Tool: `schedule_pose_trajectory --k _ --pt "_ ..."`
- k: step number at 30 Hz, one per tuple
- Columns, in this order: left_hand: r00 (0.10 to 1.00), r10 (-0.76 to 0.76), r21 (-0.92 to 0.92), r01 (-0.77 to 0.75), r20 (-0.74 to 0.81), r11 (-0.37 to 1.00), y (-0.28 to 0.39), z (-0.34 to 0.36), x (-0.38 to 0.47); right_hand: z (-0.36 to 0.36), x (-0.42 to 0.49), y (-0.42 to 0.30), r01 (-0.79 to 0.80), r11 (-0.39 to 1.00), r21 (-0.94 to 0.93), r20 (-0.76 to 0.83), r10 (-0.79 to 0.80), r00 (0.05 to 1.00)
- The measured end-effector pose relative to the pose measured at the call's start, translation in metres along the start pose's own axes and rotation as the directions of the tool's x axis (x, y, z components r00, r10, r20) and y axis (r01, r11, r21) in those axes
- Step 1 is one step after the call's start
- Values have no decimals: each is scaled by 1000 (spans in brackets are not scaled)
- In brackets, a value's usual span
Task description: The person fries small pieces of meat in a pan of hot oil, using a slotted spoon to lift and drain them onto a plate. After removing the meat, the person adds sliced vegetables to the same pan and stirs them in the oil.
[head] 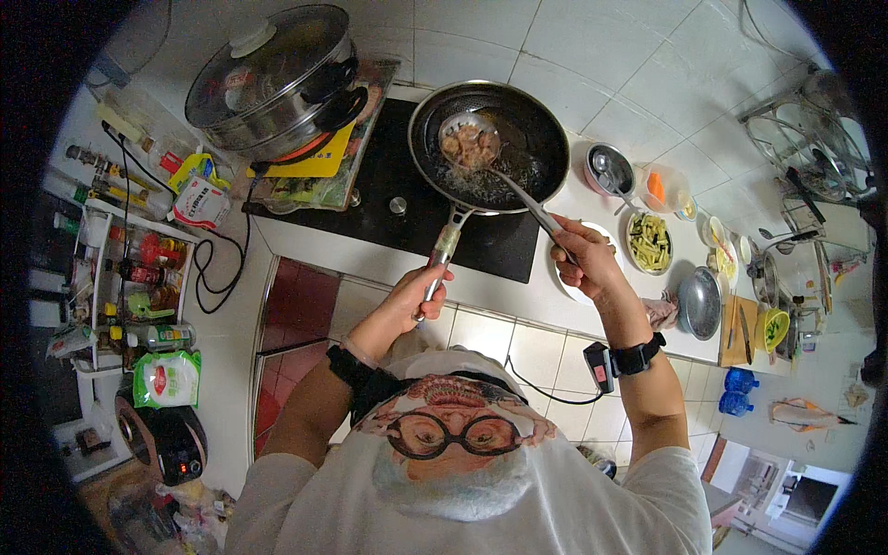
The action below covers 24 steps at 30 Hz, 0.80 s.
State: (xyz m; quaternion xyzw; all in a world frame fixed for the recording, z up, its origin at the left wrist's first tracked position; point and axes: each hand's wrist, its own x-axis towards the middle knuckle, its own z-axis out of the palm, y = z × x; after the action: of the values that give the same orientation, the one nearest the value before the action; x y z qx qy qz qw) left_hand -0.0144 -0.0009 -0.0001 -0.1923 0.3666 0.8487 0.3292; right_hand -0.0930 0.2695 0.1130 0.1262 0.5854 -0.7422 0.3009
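Observation:
My left hand (pixel 418 295) grips the metal handle of a wok (pixel 548 125), which sits tilted over the black stovetop (pixel 374 208). My right hand (pixel 586 257) holds a metal skimmer (pixel 517 191) by its handle. In the skimmer's round bowl, inside the wok, lie browned pieces of food (pixel 470 144). Bubbling oil or liquid surrounds the bowl. Partly hidden under my right hand is a white plate (pixel 579 295) on the counter.
Right of the wok stand a metal bowl with a spoon (pixel 609 166), a bowl of cut green vegetable strips (pixel 649 243), an empty-looking metal bowl (pixel 699 303) and a cutting board (pixel 735 333) with a knife. At left are a large lidded steamer (pixel 270 90), a looped black cable (pixel 208 277) and a seasoning rack (pixel 146 205).

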Motion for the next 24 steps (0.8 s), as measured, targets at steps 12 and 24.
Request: schedule_pose_trajectory --k 12,24 --pt "999 -23 26 23 -23 999 -2 5 1 5 18 10 96 989 -113 -93 -106 990" --pt "1000 -16 2 16 -7 1000 -9 3 5 1 13 -1 83 988 -128 -127 -99 987"
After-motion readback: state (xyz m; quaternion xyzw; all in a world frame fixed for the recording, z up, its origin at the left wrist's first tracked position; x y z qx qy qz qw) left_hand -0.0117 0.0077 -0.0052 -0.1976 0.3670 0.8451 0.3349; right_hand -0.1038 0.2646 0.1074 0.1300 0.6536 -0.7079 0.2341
